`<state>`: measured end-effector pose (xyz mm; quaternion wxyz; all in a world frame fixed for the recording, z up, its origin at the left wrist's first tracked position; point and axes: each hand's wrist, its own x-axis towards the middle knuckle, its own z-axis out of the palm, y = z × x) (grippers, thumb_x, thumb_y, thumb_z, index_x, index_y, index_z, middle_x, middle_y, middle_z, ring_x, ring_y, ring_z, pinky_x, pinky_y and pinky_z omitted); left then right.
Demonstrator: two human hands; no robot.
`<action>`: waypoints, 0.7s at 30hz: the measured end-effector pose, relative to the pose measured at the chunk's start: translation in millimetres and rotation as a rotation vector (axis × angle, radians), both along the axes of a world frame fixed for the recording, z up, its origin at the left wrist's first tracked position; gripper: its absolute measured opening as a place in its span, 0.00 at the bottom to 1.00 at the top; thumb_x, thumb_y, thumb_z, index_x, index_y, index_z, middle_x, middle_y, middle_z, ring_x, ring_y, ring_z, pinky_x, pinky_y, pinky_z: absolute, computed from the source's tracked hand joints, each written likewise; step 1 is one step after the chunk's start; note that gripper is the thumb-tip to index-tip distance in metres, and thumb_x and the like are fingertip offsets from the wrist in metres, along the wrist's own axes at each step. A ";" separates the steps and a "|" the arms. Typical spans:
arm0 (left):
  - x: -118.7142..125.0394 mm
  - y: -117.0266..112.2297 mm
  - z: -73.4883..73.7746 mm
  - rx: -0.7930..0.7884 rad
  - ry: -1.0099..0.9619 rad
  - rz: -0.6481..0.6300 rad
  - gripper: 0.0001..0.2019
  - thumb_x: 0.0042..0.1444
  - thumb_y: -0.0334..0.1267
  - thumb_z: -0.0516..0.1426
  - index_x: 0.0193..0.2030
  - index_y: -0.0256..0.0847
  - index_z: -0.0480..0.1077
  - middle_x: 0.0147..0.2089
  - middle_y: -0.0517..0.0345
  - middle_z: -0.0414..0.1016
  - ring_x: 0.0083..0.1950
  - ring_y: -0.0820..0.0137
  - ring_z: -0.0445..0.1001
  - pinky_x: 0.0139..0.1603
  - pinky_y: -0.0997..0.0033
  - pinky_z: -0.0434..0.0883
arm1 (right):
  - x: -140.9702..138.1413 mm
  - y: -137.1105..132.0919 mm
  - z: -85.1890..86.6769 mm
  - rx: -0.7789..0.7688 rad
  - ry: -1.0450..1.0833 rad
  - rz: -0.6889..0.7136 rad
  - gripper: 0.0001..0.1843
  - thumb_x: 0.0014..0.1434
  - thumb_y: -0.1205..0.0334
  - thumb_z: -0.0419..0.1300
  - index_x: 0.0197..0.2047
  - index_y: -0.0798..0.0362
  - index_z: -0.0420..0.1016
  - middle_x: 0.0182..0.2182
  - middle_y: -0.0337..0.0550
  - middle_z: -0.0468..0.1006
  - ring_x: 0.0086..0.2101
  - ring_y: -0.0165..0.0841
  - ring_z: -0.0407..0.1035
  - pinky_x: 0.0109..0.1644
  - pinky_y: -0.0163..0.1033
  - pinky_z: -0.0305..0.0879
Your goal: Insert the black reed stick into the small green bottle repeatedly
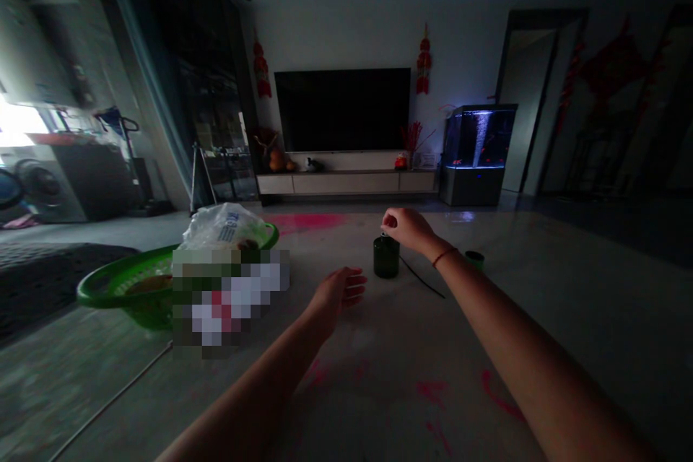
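A small dark green jar [386,258] stands on the grey floor [379,375] in front of me. My right hand [407,228] hovers right over its mouth, fingers pinched together on something too small to make out. My left hand [338,290] reaches out low to the left of the jar, a short way from it, fingers loosely curled and holding nothing. A thin dark stick or cord [423,279] lies on the floor just right of the jar. A small green lid or cap [475,257] sits further right.
A green plastic basket [108,287] with a crumpled plastic bag [223,225] sits on the left. Red marks stain the floor [433,393]. Far off stand a TV [342,110], its low cabinet [346,182] and a lit fish tank [479,151]. The room is dim.
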<state>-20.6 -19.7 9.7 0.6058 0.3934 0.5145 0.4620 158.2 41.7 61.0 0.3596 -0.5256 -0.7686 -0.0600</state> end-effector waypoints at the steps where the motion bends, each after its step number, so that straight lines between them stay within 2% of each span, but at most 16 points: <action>1: 0.3 -1.0 0.9 0.001 0.001 0.003 0.09 0.52 0.34 0.48 0.35 0.36 0.68 0.39 0.48 0.73 0.28 0.74 0.71 0.28 0.76 0.67 | 0.6 0.5 -1.4 -0.017 -0.005 -0.007 0.03 0.48 0.63 0.58 0.28 0.54 0.70 0.24 0.39 0.74 0.26 0.26 0.67 0.28 0.29 0.56; 12: 1.6 -4.4 2.3 0.027 -0.008 0.004 0.09 0.52 0.33 0.48 0.34 0.35 0.67 0.36 0.50 0.73 0.25 0.76 0.69 0.27 0.76 0.67 | 4.0 0.6 -0.4 -0.051 -0.048 0.010 0.04 0.47 0.65 0.58 0.27 0.54 0.73 0.26 0.41 0.75 0.27 0.27 0.67 0.30 0.30 0.57; 21: 1.0 -2.6 1.0 0.022 0.006 0.010 0.08 0.52 0.33 0.49 0.34 0.36 0.68 0.36 0.50 0.73 0.27 0.74 0.70 0.29 0.75 0.68 | 6.1 0.8 1.6 -0.058 -0.061 0.034 0.04 0.47 0.66 0.58 0.28 0.55 0.73 0.26 0.41 0.75 0.27 0.27 0.67 0.29 0.29 0.57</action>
